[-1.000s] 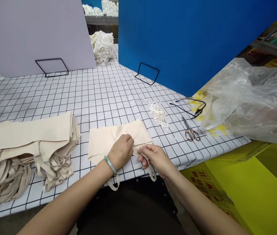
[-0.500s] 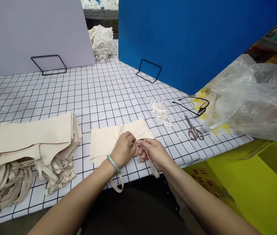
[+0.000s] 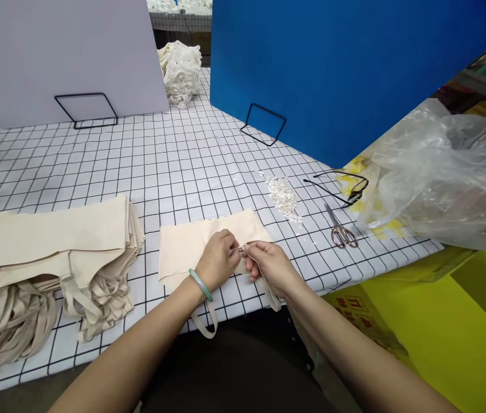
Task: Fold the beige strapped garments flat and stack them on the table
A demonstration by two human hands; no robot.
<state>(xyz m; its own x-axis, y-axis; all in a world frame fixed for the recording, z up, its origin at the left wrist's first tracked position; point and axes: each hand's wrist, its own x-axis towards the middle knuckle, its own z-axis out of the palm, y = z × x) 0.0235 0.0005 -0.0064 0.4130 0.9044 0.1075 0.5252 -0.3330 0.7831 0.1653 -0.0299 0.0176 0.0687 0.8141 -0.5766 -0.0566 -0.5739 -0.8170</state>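
Nearest us: L strap (image 3: 214,320) loops over the desk (image 3: 174,149) edge, under L wrist w/ green bangle (image 3: 200,285). R strap (image 3: 274,301) droops at the edge too, below R hand (image 3: 271,267). R fingers clamped on R strap by the cloth (image 3: 187,238). L hand (image 3: 217,261) rests over the cloth, fingers together, tips at a tiny bit btwn the hands; too small to ID, & we can't tell if they grip it. Cloth = cream, lying near desk's front edge, partly under both hands.

L of it, just apart, a stack (image 3: 54,229) of same-colour pcs, straps bunched on near side. Far R, below desk top: yellow box (image 3: 462,315). Further in on R we've scissors (image 3: 333,217), blades pointing away from us; white bits (image 3: 283,198) scattered just L & beyond. Glasses (image 3: 355,196) past scissors, arms out, beside clear plastic (image 3: 445,172).

Farther back: lilac board (image 3: 62,46) L, blue board (image 3: 312,69) R, ea. w/ black wire stand (image 3: 95,124) at foot. Btwn them, white bundle (image 3: 183,71); behind that, 2nd desk (image 3: 178,23) w/ white stuff.
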